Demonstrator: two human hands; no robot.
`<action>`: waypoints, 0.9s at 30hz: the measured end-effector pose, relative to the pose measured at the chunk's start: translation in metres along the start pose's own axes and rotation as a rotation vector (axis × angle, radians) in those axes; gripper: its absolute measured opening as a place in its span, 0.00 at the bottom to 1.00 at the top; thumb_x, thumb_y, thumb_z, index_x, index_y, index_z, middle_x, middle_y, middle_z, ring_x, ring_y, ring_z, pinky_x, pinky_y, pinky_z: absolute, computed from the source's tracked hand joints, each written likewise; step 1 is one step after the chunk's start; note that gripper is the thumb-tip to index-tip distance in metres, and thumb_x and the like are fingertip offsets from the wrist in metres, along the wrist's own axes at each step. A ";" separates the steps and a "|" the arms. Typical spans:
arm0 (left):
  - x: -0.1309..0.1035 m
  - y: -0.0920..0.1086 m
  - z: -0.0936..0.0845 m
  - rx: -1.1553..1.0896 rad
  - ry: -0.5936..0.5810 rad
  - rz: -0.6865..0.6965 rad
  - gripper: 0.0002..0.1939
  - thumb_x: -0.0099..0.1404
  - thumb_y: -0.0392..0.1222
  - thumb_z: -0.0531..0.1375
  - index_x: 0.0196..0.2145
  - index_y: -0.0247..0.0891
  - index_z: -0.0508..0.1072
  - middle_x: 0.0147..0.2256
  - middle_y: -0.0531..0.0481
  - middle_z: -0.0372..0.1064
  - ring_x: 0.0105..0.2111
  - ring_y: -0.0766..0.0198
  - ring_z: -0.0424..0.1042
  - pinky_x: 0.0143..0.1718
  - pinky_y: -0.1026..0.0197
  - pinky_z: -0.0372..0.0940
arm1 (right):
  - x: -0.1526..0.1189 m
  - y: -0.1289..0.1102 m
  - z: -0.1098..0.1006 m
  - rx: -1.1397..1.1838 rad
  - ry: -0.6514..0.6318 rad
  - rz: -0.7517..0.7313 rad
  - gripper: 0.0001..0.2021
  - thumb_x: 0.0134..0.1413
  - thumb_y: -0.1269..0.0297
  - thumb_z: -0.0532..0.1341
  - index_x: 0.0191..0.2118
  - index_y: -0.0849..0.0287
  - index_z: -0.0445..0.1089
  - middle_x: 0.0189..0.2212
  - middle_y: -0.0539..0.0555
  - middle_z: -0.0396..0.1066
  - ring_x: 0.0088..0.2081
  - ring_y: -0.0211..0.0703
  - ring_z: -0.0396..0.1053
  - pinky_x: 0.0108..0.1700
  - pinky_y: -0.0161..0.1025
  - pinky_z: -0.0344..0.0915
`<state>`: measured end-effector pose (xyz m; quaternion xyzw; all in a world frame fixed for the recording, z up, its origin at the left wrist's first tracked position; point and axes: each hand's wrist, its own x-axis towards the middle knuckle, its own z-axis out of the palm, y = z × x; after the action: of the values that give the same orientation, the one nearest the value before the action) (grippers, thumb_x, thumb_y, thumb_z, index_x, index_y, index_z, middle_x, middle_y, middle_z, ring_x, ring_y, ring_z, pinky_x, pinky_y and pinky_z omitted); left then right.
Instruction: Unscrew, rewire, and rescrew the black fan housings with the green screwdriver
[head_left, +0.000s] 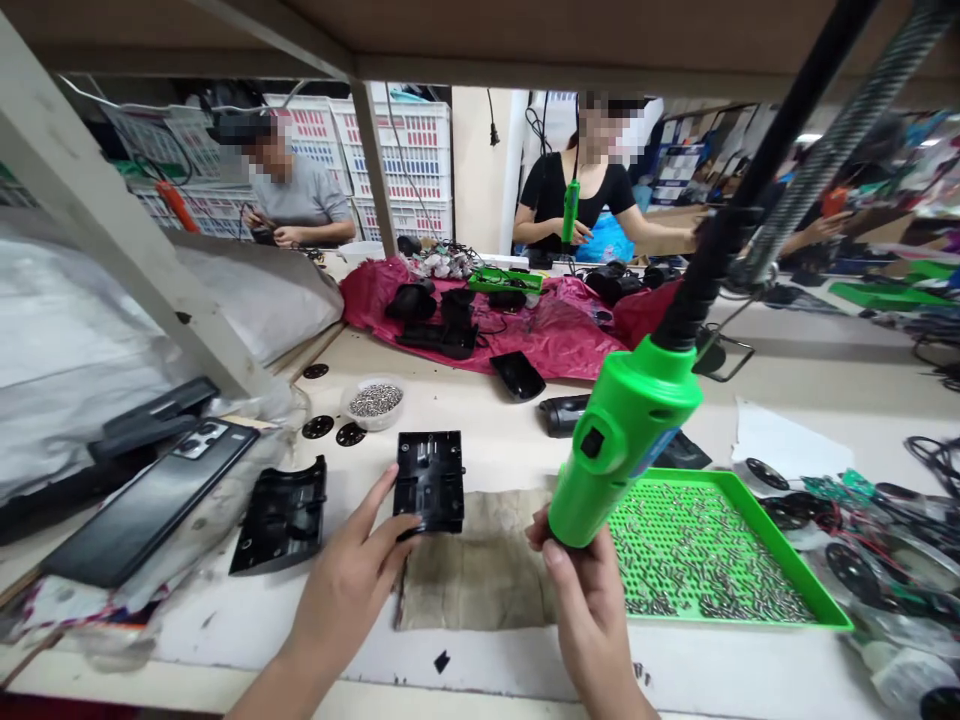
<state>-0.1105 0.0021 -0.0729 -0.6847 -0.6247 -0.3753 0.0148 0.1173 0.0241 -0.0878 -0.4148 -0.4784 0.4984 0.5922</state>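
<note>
My left hand grips a black plastic housing half by its left side and near edge, its hollow side facing up. The part lies at the far left corner of a worn brown cloth pad. Wrapped round the lower end of a green electric screwdriver is my right hand; the tool tilts and its tip is hidden. A second black housing half rests left of my left hand. Beside my right hand sits a green perforated tray holding many small screws.
A round tub of small screws and black discs lie beyond my left hand. A phone is at left. Wires and circuit boards crowd the right. Pink plastic bears black parts. A coiled spring hangs overhead. People sit opposite.
</note>
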 end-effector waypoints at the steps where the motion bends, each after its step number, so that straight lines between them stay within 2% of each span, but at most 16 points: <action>1: -0.001 0.000 -0.001 -0.009 0.004 -0.007 0.07 0.65 0.44 0.59 0.37 0.46 0.77 0.61 0.47 0.64 0.51 0.47 0.73 0.55 0.45 0.66 | 0.001 0.000 -0.001 -0.003 -0.012 -0.011 0.17 0.60 0.59 0.62 0.53 0.54 0.62 0.42 0.57 0.76 0.42 0.45 0.76 0.46 0.44 0.73; 5: -0.006 -0.004 -0.005 -0.014 0.016 0.000 0.08 0.65 0.43 0.58 0.38 0.44 0.77 0.60 0.43 0.64 0.53 0.47 0.71 0.54 0.46 0.67 | 0.002 0.000 -0.003 -0.004 -0.036 -0.043 0.16 0.61 0.61 0.61 0.53 0.54 0.63 0.42 0.56 0.76 0.42 0.45 0.76 0.45 0.43 0.74; 8: -0.008 -0.005 -0.004 -0.001 -0.037 0.007 0.09 0.66 0.43 0.57 0.37 0.43 0.77 0.61 0.41 0.63 0.51 0.46 0.73 0.52 0.45 0.69 | 0.003 -0.001 -0.003 -0.007 -0.059 -0.051 0.15 0.61 0.62 0.61 0.53 0.53 0.63 0.41 0.56 0.76 0.41 0.45 0.76 0.45 0.42 0.74; 15: -0.014 -0.003 0.000 -0.002 -0.103 0.014 0.12 0.67 0.41 0.54 0.37 0.43 0.77 0.62 0.43 0.61 0.50 0.47 0.74 0.50 0.47 0.70 | 0.003 -0.006 0.001 -0.003 -0.043 -0.046 0.14 0.61 0.61 0.61 0.52 0.53 0.65 0.39 0.54 0.76 0.40 0.43 0.76 0.44 0.40 0.73; 20: -0.005 -0.011 -0.004 -0.004 -0.006 -0.135 0.10 0.67 0.48 0.56 0.39 0.44 0.76 0.61 0.44 0.63 0.56 0.48 0.68 0.53 0.48 0.67 | 0.000 -0.008 0.008 0.028 0.026 0.006 0.13 0.60 0.59 0.61 0.50 0.53 0.66 0.42 0.54 0.74 0.41 0.42 0.74 0.47 0.39 0.70; 22: 0.005 -0.013 -0.006 0.006 -0.064 -0.220 0.13 0.67 0.51 0.55 0.39 0.45 0.76 0.63 0.44 0.60 0.57 0.48 0.67 0.53 0.48 0.66 | 0.000 -0.007 0.007 0.037 0.025 -0.002 0.14 0.60 0.60 0.62 0.51 0.53 0.66 0.41 0.54 0.75 0.41 0.42 0.74 0.46 0.39 0.70; 25: 0.017 -0.013 -0.010 0.030 -0.240 -0.282 0.16 0.68 0.54 0.53 0.42 0.44 0.76 0.64 0.44 0.58 0.56 0.48 0.68 0.51 0.48 0.67 | 0.003 -0.003 0.001 0.018 -0.022 -0.035 0.17 0.60 0.62 0.62 0.54 0.52 0.65 0.40 0.54 0.76 0.39 0.42 0.75 0.44 0.38 0.72; 27: 0.017 -0.011 -0.015 0.094 -0.221 -0.234 0.20 0.67 0.56 0.53 0.49 0.43 0.73 0.64 0.42 0.58 0.59 0.48 0.64 0.55 0.46 0.63 | 0.005 -0.002 -0.003 -0.007 -0.055 -0.053 0.17 0.60 0.63 0.62 0.55 0.52 0.65 0.39 0.54 0.76 0.39 0.41 0.75 0.43 0.37 0.72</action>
<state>-0.1289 0.0119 -0.0579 -0.6431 -0.7146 -0.2671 -0.0660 0.1209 0.0285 -0.0862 -0.3904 -0.5069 0.4920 0.5904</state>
